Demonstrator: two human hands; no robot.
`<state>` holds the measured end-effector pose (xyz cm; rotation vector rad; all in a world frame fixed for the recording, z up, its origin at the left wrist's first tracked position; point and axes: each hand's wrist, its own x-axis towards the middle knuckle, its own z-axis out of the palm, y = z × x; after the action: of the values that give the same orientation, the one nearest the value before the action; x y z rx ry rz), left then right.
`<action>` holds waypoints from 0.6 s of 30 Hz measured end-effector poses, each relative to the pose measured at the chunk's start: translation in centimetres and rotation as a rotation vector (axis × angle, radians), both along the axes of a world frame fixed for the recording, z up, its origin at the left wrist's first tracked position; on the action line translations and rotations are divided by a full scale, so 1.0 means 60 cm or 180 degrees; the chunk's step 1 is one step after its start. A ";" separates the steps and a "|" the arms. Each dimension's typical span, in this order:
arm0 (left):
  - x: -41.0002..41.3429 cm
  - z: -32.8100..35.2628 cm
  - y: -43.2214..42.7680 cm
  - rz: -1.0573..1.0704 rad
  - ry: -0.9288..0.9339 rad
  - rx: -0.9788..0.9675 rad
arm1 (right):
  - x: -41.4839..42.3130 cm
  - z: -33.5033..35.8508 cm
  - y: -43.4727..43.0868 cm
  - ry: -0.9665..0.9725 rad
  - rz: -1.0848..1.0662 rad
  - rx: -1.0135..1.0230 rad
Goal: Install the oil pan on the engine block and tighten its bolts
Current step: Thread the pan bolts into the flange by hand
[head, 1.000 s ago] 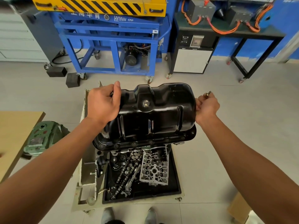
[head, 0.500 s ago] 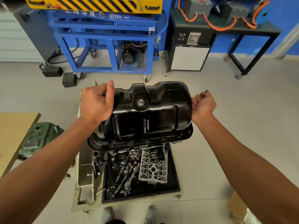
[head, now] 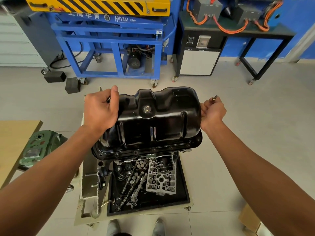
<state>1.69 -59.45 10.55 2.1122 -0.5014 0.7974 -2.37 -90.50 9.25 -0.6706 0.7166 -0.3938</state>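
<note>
The glossy black oil pan [head: 158, 120] lies upside down on top of the engine block, which it almost wholly hides; its bolt flange [head: 136, 152] runs along the near edge. My left hand [head: 100, 111] grips the pan's left end, thumb up, with a small metal piece showing inside the fist. At the pan's right end, my right hand [head: 213, 110] is curled against the pan and pinches a small bolt [head: 214, 97] that sticks up from the fingers.
Below the pan a black tray [head: 185, 193] holds camshafts [head: 129, 184], a grey valve body [head: 161, 179] and an oil filter [head: 164, 163]. A green housing [head: 39, 149] sits beside a wooden table [head: 15, 137] at left. A blue lift cart [head: 110, 45] and black bench [head: 238, 31] stand behind.
Both hands stay at the pan's ends. The pan and hands sit slightly lower-left in the view, mostly from my head moving; no grip has changed.
</note>
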 end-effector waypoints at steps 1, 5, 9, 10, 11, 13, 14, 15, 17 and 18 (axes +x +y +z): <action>0.001 -0.001 0.000 -0.0011 -0.0009 -0.0012 | 0.000 0.000 0.000 0.0003 0.0004 -0.0004; 0.002 -0.005 0.001 -0.0061 -0.0002 -0.0065 | 0.001 0.000 -0.002 -0.0060 0.0013 -0.0023; -0.004 0.002 -0.001 0.0033 0.0059 0.0012 | 0.002 0.000 0.002 -0.0009 0.0015 -0.0260; -0.005 0.005 -0.003 0.0068 0.0075 0.0061 | 0.000 0.004 0.001 0.0033 -0.0034 -0.0408; -0.006 0.008 -0.004 0.0106 0.0090 0.0121 | -0.006 0.008 0.000 0.0068 -0.0124 -0.0580; -0.008 0.012 -0.004 0.0190 0.0092 0.0242 | -0.034 0.015 -0.001 0.0068 -0.0359 -0.0905; -0.009 0.013 -0.005 0.0236 0.0090 0.0306 | -0.058 0.012 0.002 0.0032 -0.0458 -0.1053; -0.010 0.014 -0.005 0.0272 0.0086 0.0372 | -0.089 0.005 0.010 -0.0012 -0.0500 -0.1242; -0.011 0.014 -0.006 0.0335 0.0064 0.0471 | -0.159 -0.023 0.048 -0.0040 -0.0245 -0.1901; -0.012 0.014 -0.006 0.0363 0.0065 0.0505 | -0.190 -0.041 0.074 -0.0014 0.0042 -0.2331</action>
<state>0.97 -59.78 11.38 2.3103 -0.4493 0.8226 -13.76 -86.05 6.82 -1.3613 0.5540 -0.6541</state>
